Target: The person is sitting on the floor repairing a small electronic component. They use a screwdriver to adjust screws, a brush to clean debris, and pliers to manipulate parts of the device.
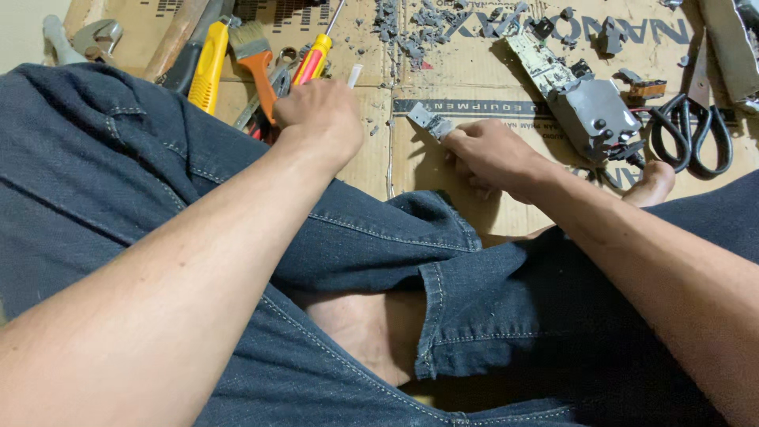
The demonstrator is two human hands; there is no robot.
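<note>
Grey plastic fragment (429, 121) sits pinched in the right hand (489, 154), its long axis pointing up-left over the cardboard sheet (474, 79). Left hand (318, 117) is closed among the tools, beside the red-and-yellow screwdriver (316, 57).

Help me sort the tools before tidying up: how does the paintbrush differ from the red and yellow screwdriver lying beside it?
The paintbrush has an orange handle and a broad head of pale bristles; the screwdriver has a red and yellow handle and a thin metal shaft. The paintbrush's handle runs down toward the left hand, which covers its end, while the screwdriver leans up to the right. Both lie on the cardboard, handles nearest the left hand.
</note>
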